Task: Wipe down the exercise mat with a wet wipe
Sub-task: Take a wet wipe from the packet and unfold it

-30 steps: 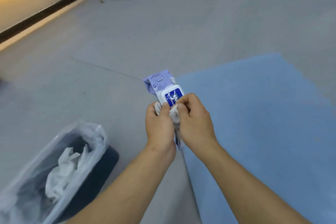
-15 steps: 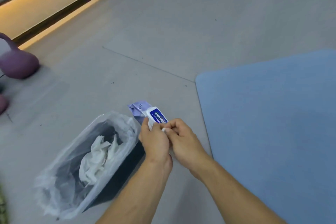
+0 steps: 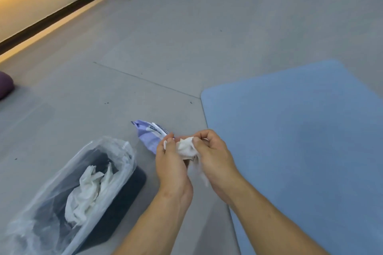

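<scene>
Exercise mat (image 3: 300, 141): blue, flat on floor. Far left of mat: lined bin (image 3: 124, 192), used wipes (image 3: 87, 190) inside, handy for discards. Nearer: wipe pack (image 3: 148, 134). At mat's edge: hands, left hand (image 3: 172, 163) and right hand (image 3: 215, 157), both pinching crumpled wet wipe (image 3: 186, 148), probably unfolding it.

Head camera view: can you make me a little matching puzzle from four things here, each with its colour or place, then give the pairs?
Things:
1 exercise mat
2 wet wipe
3 wipe pack
4 waste bin

Descriptions:
A holds crumpled white sheets
B pinched between left hand and right hand
C blue, lying flat on the right
D purple, partly behind the left hand

Pairs: 1-C, 2-B, 3-D, 4-A
</scene>
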The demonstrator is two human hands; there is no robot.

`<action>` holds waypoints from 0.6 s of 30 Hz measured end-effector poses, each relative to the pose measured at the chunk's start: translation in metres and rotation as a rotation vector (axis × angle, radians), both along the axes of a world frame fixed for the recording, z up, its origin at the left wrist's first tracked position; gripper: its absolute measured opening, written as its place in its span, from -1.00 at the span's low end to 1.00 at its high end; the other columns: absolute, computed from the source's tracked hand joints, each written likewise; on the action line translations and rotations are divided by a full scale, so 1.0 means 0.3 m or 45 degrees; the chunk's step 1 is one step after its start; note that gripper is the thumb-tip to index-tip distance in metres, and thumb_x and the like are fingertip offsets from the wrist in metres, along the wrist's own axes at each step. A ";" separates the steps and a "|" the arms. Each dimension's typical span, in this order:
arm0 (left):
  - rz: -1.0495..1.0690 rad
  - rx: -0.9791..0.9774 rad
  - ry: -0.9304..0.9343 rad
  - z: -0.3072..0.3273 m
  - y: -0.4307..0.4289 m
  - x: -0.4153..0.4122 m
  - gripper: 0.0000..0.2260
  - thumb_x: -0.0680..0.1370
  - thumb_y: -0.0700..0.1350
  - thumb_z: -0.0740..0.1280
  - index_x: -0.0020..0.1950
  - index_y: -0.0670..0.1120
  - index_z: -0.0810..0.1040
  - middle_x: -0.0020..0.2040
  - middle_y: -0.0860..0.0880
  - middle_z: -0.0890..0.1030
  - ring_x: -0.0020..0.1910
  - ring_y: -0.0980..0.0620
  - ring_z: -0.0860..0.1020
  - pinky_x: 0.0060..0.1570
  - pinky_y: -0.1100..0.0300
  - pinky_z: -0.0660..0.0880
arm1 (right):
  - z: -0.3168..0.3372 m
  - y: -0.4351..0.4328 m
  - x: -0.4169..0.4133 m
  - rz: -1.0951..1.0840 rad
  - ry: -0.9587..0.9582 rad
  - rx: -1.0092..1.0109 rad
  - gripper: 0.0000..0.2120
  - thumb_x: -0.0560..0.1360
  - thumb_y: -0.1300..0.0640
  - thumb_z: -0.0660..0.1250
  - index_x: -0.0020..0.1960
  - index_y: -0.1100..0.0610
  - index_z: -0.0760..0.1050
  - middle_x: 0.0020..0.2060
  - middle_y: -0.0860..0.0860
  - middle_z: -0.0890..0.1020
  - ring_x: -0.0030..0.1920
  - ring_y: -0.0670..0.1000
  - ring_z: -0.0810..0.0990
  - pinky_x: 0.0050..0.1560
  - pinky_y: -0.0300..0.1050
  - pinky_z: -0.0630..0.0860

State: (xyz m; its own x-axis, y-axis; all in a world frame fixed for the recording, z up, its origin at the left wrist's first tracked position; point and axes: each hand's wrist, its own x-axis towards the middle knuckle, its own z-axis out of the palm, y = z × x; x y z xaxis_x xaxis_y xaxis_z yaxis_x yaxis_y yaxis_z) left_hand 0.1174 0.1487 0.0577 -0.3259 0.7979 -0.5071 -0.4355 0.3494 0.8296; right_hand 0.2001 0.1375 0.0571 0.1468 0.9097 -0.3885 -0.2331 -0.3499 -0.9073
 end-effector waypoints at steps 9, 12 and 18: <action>-0.592 0.183 0.018 0.077 -0.106 0.300 -0.78 0.56 -0.34 0.40 0.16 -0.12 0.64 0.06 -0.12 0.72 0.02 0.00 0.72 -0.01 0.26 0.62 | 0.071 -0.159 0.383 -0.523 0.298 0.039 -0.92 0.62 0.21 0.36 0.01 0.20 0.62 0.03 0.20 0.72 0.07 0.13 0.71 0.21 0.03 0.61; -0.782 0.219 0.084 0.103 -0.167 0.433 -0.84 0.59 -0.28 0.41 0.15 -0.14 0.65 0.08 -0.15 0.72 0.06 -0.07 0.71 0.04 0.19 0.63 | 0.101 -0.284 0.533 -0.545 0.277 0.092 -0.82 0.62 0.16 0.37 0.09 0.27 0.64 0.05 0.20 0.73 0.15 0.17 0.70 0.28 0.04 0.58; -1.250 0.384 0.188 0.171 -0.385 0.742 -0.85 0.65 -0.21 0.34 0.12 -0.23 0.67 0.03 -0.21 0.72 0.09 -0.18 0.69 0.12 0.06 0.63 | 0.169 -0.614 0.789 -0.635 0.247 0.252 -0.87 0.58 0.21 0.39 0.01 0.21 0.72 0.06 0.20 0.73 0.16 0.17 0.70 0.41 0.12 0.47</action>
State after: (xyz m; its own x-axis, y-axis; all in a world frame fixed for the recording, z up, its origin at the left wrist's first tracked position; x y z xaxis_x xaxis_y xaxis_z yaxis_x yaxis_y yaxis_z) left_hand 0.3400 0.0332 0.1089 0.4937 0.8330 -0.2499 0.0417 0.2643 0.9635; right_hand 0.4368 -0.0466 0.1079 0.5200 0.8067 -0.2806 -0.4955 0.0173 -0.8685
